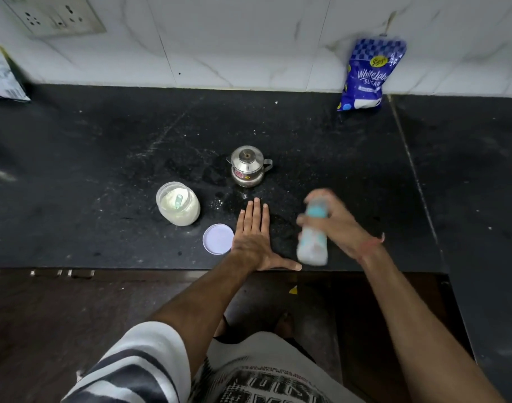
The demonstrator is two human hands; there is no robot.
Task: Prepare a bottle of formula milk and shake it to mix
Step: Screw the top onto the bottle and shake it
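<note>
While left hand (253, 239) lies flat on counter (103, 170), right hand (336, 225) grips blurred bottle (313, 239).

Wide bare counter (89, 158) lies open to the left and behind. In the middle, the powder jar (178, 203), its lid (218, 239) and the steel pot (248, 166) crowd close; the sugar bag (368, 74) blocks the back wall.
</note>
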